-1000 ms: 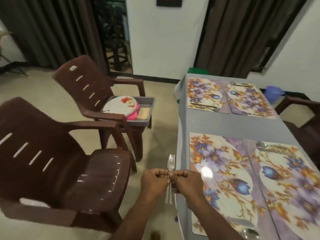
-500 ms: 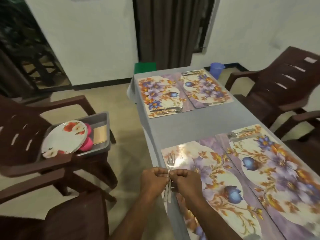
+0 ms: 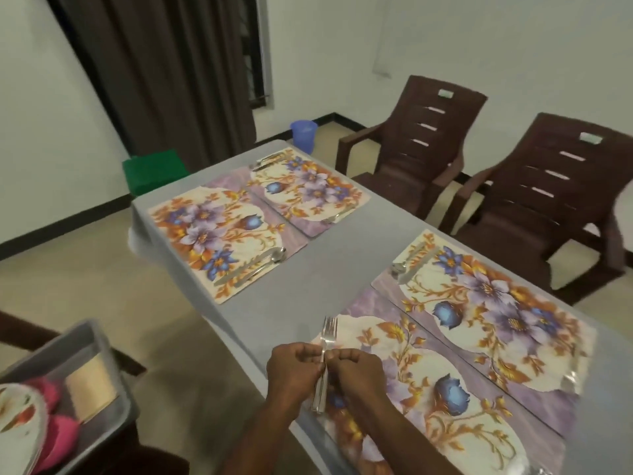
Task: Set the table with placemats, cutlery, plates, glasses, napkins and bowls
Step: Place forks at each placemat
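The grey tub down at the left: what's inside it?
The grey tub holds a flowered plate, pink pieces and a beige stack, maybe napkins. The plate covers whatever lies beneath it, and the frame edge cuts off the rest.

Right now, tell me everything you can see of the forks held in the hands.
The forks look like shiny silver metal, bunched together and roughly upright, tines pointing up and away. How many there are cannot be told. The left hand and right hand pinch them at mid-handle from either side; the handle ends stick out below the fingers. They hang above the near-left corner of the nearest floral placemat, at the table's edge, not yet laid down.
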